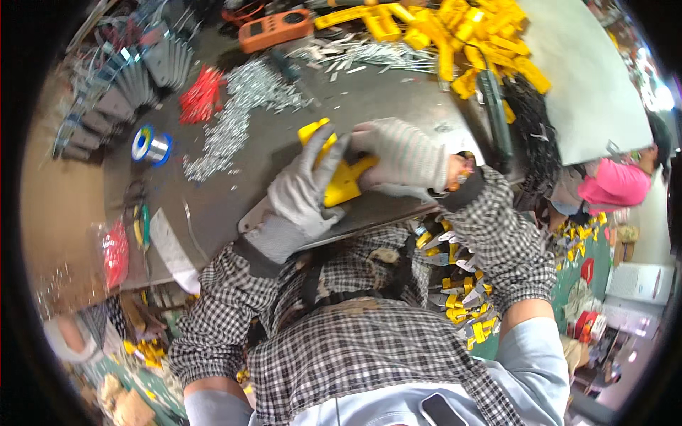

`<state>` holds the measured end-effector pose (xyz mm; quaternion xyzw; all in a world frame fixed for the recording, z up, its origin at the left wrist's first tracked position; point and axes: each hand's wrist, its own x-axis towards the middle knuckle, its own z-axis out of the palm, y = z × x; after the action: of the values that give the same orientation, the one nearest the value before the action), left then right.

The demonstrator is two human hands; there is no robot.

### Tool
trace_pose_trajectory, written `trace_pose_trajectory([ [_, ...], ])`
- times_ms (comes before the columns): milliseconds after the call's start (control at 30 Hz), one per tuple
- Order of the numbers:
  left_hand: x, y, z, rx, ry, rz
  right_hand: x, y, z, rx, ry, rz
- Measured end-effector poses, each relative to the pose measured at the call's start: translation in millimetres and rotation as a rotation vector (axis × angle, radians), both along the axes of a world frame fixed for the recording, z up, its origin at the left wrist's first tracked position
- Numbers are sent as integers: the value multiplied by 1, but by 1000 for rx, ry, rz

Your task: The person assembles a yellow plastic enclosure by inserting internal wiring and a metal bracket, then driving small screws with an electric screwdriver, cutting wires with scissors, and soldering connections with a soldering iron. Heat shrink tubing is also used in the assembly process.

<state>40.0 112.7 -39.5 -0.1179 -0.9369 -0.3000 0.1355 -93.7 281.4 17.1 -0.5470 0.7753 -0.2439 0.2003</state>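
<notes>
Currently:
hands: left hand [302, 195] and right hand [401, 157], grey knit gloves, both clamp the yellow plastic housing [339, 174]
location: near edge of grey surface [369, 99]
step: likely fitting/assembly
next: firm, steady grip

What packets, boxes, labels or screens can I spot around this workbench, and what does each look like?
Orange handheld meter: far edge of the bench, flat, with a small dark screen.
Clear bag of red parts: left of the bench, crumpled.
White box: far right, rectangular, plain.
Dark phone screen: bottom edge, by the person's chest, black and blank.
</notes>
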Motion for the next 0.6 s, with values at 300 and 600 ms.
trace_pose_trajectory([
  [300,-3,11,4,-121,-53,79,-81,167,-40,261,490,-1261],
  [600,-3,8,-1,-104,-29,87,5,117,8,-1205,-1297,-256],
])
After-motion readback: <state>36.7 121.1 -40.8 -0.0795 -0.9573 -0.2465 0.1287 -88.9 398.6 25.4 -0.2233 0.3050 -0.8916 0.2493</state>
